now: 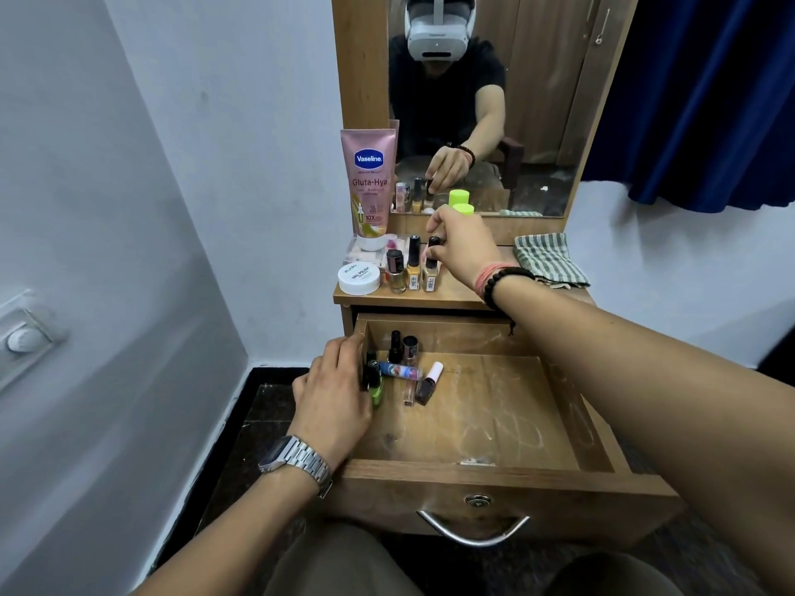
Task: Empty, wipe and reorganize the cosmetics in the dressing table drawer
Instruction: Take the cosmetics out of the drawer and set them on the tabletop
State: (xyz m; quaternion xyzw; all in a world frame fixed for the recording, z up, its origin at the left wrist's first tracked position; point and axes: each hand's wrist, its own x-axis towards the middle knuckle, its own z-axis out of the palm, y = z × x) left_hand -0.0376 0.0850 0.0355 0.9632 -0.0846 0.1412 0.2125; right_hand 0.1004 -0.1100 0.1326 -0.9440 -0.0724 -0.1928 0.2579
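— Two hands at work, seen from the head camera. Right hand (pixel 462 247) stretched over the tabletop (pixel 456 290), fingertips pinching the black cap of a pale nail polish bottle (pixel 431 268) standing upright at the right end of a short row.

— And the row itself?

— Three little bottles side by side: a dark-capped one (pixel 396 271), a yellow one (pixel 413 264), then the pinched one. Just left of them, a round white jar (pixel 359 278); behind, a pink lotion tube (pixel 370 182) standing on its cap against the mirror (pixel 516 101). Striped cloth (pixel 548 258) lying at the right of the tabletop. Green cap (pixel 462 208) peeking above the right hand.

— Left hand?

— Left hand (pixel 333 395) down in the open drawer (pixel 473 471), at its left wall, fingers curled around a green bottle (pixel 375 387); possibly a second dark bottle in the same grasp, hard to tell with the fingers in front.

— Anything else in the drawer?

— Several pieces bunched in the back left corner: two dark bottles (pixel 402 348) upright, a blue tube (pixel 400 371) lying flat, a white-capped dark bottle (pixel 429 384) tipped over, a clear vial (pixel 408 395) beside it.
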